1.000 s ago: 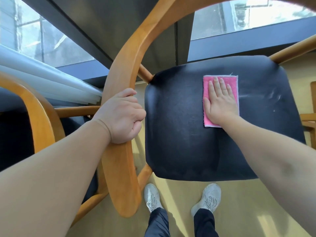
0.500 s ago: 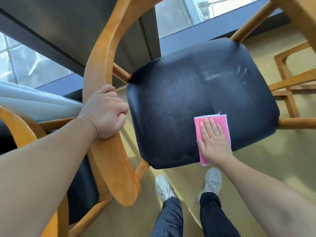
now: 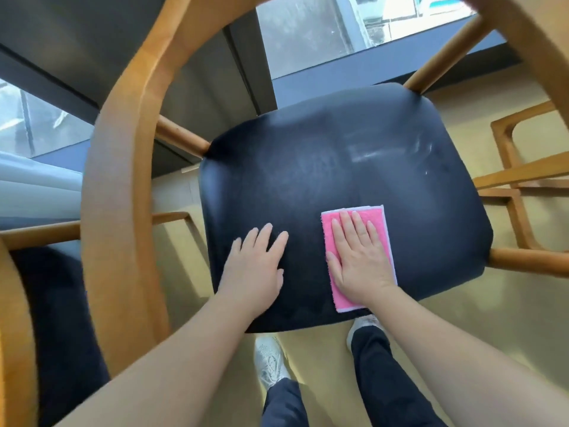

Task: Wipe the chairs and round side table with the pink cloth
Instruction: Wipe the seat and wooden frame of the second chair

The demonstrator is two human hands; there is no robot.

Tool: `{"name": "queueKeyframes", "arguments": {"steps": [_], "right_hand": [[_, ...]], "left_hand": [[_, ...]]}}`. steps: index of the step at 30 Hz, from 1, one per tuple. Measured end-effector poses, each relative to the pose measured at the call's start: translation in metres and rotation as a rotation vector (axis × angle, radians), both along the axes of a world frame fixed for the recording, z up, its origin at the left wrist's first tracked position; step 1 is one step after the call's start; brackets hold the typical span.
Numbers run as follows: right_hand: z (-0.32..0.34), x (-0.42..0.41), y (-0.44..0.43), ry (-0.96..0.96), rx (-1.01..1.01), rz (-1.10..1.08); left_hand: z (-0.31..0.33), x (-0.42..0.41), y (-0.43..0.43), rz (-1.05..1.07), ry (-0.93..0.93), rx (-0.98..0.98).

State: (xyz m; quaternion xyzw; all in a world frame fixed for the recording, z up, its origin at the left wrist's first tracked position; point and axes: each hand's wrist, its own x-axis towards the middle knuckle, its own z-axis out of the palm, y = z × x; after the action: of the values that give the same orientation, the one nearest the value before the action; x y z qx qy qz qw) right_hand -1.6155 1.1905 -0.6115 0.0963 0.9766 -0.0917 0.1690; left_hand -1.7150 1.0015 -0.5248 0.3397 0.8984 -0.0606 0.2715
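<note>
A wooden chair with a black padded seat (image 3: 338, 167) stands right below me, its curved backrest rail (image 3: 123, 167) arching round the left and top. The pink cloth (image 3: 375, 223) lies flat on the near part of the seat. My right hand (image 3: 358, 257) presses flat on the cloth, fingers spread and pointing away from me. My left hand (image 3: 255, 266) rests flat on the bare seat just left of the cloth, fingers apart, holding nothing. Faint pale streaks show on the seat's far right. No round side table is in view.
A second chair with a dark seat (image 3: 61, 318) stands at the left. Another wooden frame (image 3: 520, 177) sits at the right. A window wall (image 3: 308, 35) runs behind the chair, pale curtain folds (image 3: 34, 186) at the left. My shoes (image 3: 271, 362) stand on yellowish floor under the seat's near edge.
My left hand let go of the backrest rail and came down flat on the seat. My right hand drew the cloth from the far part of the seat to its near edge.
</note>
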Motion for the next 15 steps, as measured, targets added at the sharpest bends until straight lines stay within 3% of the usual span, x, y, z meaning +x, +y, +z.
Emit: {"name": "queueKeyframes", "arguments": {"steps": [2,7,15], "right_hand": [[0.002,-0.027,0.018,0.011,-0.024,0.044],[0.003,-0.113,0.054,0.032,-0.012,0.112],[0.004,-0.23,0.104,0.024,0.018,0.127]], "left_hand": [[-0.023,0.021,0.007,0.094,-0.005,-0.059],[-0.045,0.032,0.016,0.188,0.041,0.022],[-0.047,0.03,0.015,0.264,-0.006,0.077]]}}
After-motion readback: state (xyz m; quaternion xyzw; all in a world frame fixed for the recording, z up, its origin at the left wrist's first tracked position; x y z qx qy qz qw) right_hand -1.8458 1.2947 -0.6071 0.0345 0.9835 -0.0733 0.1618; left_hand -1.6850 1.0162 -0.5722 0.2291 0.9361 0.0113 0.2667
